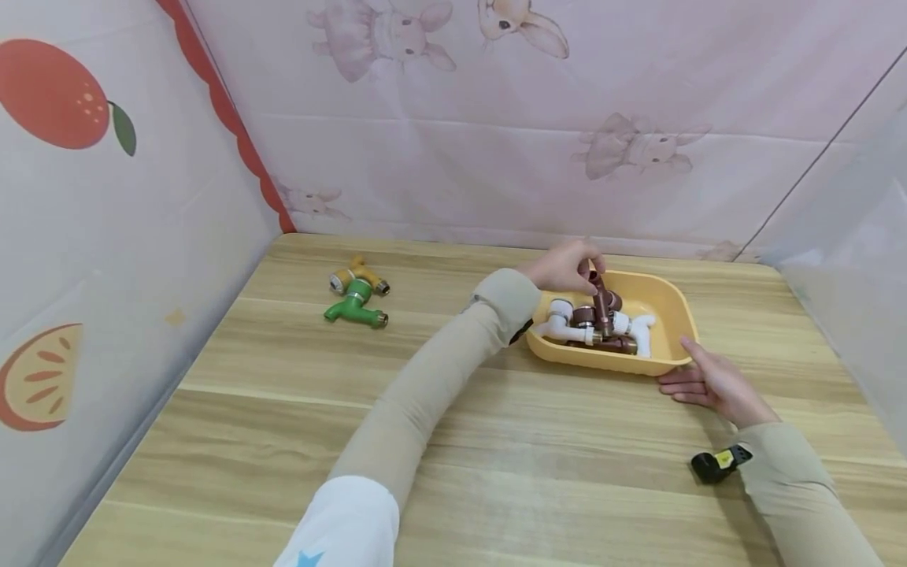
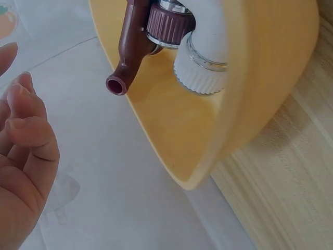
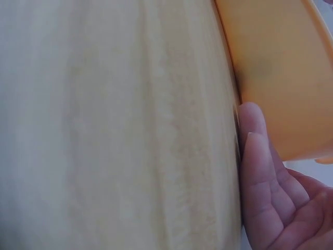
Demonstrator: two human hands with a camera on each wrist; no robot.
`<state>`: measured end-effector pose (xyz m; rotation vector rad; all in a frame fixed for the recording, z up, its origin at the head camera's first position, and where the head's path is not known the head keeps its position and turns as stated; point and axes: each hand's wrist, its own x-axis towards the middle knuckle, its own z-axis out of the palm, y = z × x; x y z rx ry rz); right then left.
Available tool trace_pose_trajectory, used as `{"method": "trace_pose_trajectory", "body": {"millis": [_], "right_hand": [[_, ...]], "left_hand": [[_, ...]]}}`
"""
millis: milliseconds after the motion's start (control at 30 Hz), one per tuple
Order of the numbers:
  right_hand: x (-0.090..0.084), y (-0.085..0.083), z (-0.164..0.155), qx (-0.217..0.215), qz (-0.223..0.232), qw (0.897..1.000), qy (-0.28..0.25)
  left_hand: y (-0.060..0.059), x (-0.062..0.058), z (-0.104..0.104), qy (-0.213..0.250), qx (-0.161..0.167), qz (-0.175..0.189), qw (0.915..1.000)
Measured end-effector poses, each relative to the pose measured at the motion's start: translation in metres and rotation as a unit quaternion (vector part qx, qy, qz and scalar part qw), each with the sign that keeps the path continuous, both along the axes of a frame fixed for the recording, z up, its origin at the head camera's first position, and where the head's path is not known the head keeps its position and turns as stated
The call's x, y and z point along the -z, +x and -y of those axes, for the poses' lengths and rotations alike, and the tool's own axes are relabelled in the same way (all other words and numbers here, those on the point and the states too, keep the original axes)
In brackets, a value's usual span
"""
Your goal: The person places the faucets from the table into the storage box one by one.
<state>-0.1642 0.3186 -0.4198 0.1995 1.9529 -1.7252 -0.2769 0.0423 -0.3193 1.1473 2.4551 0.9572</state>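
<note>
Seeing R hand (image 1: 712, 383) nearest cam, lying flat on wood surface (image 1: 453, 441), fingers straight, touching near-right corner of yellow tray (image 1: 676, 315), prob bracing it vs sliding. L hand (image 1: 567, 266) reaching over tray's far-left rim, fingers curling round top of brown faucet (image 1: 602, 303), lifting it upright off pile of white/brown faucets (image 1: 588, 327). Green + yellow faucets (image 1: 357, 299) lying well apart, far left. Leaving plenty open surface btwn; curtain walls closing off left, back, right.
</note>
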Motion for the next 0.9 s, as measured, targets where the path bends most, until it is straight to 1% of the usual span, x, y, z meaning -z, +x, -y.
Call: {"method": "trace_pose_trajectory", "body": {"millis": [133, 267, 500, 633, 733, 900], "right_hand": [[0.0, 0.0, -0.001, 0.003, 0.002, 1.0, -0.01], [0.0, -0.001, -0.001, 0.005, 0.0, 1.0, -0.012], [0.0, -0.003, -0.002, 0.004, -0.002, 1.0, -0.003], [0.0, -0.004, -0.002, 0.006, 0.0, 1.0, 0.003], [0.0, -0.004, -0.003, 0.006, -0.001, 1.0, -0.001], [0.0, -0.005, -0.003, 0.003, -0.001, 1.0, -0.003]], "left_hand": [[0.001, 0.004, 0.007, 0.034, 0.002, 0.01, 0.9994], [0.004, 0.007, 0.014, 0.04, -0.001, 0.011, 0.9991], [0.009, 0.01, 0.026, 0.049, -0.02, 0.02, 0.9984], [0.012, 0.01, 0.031, 0.058, -0.019, 0.026, 0.9978], [0.014, 0.01, 0.036, 0.063, -0.022, 0.023, 0.9975], [0.018, 0.01, 0.044, 0.07, -0.029, 0.006, 0.9971]]}}
